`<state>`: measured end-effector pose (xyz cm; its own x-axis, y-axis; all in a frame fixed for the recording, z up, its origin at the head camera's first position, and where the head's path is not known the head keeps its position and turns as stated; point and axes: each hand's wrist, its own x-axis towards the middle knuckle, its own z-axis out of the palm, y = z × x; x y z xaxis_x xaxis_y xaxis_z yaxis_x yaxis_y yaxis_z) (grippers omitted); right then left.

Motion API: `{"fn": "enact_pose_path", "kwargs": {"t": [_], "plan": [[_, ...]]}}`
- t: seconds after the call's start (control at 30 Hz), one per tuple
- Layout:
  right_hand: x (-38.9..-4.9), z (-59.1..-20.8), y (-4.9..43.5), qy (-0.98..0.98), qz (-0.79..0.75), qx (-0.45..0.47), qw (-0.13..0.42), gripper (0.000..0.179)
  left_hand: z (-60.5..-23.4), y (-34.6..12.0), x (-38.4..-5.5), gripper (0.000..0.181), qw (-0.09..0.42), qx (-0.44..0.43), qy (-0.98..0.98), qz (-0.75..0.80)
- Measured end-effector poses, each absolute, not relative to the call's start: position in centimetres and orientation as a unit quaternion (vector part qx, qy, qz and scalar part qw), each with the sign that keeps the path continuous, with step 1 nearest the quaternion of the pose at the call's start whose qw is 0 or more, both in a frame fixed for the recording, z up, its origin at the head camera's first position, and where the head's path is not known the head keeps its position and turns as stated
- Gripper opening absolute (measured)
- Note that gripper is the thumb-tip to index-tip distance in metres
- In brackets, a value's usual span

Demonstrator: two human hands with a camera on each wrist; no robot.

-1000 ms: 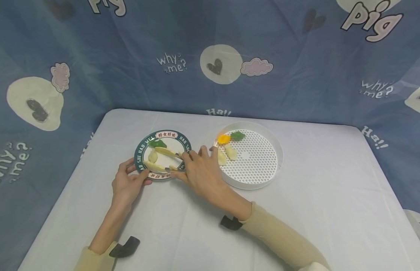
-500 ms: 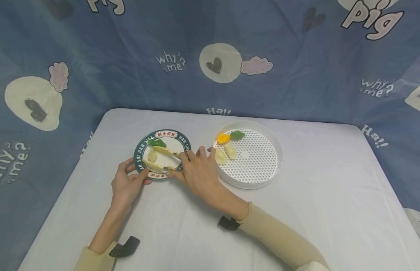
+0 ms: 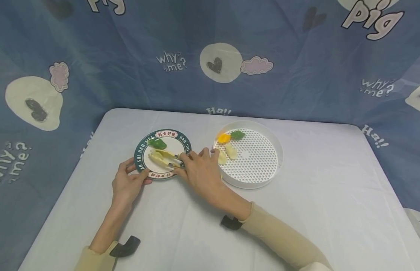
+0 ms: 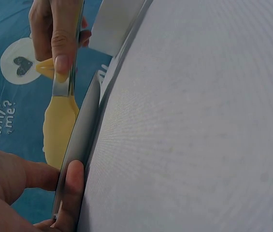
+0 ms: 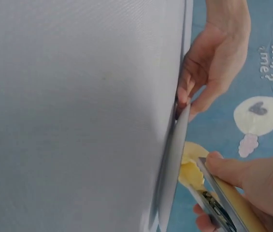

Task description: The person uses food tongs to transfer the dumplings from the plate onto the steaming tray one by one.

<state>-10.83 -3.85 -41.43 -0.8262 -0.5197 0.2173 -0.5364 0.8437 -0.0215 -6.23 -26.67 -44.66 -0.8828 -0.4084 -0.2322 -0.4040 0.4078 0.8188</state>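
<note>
My left hand pinches the near-left rim of a white plate with a green border, thumb on top and fingers below, as the left wrist view shows at the plate's edge. In my right hand I grip metal tongs with yellow tips, which reach over the plate from the right. The tips have come together around a pale yellow slice, mostly hidden between them. Behind the tips lies a green leaf-like piece. From the right wrist, the tongs show thumb and fingers on opposite arms.
Just right of the plate stands a round white perforated tray with a raised rim. On its left side lie an orange piece, a green piece and pale slices. A white cloth covers the table; a blue printed curtain hangs behind.
The tongs' tips were spread apart on either side of the pale slice; they have now drawn together over it. My left hand and the plate keep their place.
</note>
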Motion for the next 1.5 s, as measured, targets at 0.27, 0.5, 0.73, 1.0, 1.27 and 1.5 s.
{"fn": "enact_pose_path", "kwargs": {"t": [0.27,0.5,0.73,1.0,1.27,1.5], "plan": [[-10.6,-40.9,-2.8,-0.956,0.052,0.270,0.100,0.051,-44.7,-26.6,-6.2,0.081,-0.004,0.245,-0.841,-0.483],[-10.6,-39.9,-1.3,-0.960,0.047,0.252,0.115,0.053,-44.8,-26.6,-6.2,0.082,-0.006,0.258,-0.844,-0.470],[-10.6,-39.4,0.0,-0.964,0.057,0.240,0.104,0.056,-45.0,-26.6,-6.1,0.082,-0.008,0.259,-0.846,-0.467],[-10.5,-38.6,1.8,-0.970,0.066,0.217,0.089,0.057,-44.8,-26.5,-6.1,0.081,0.001,0.251,-0.849,-0.466],[-10.6,-38.2,3.4,-0.969,0.076,0.209,0.112,0.053,-44.8,-26.4,-6.1,0.081,0.002,0.247,-0.849,-0.468],[-10.4,-37.6,5.3,-0.967,0.078,0.201,0.133,0.051,-44.6,-26.5,-6.2,0.081,0.003,0.247,-0.848,-0.469]]}}
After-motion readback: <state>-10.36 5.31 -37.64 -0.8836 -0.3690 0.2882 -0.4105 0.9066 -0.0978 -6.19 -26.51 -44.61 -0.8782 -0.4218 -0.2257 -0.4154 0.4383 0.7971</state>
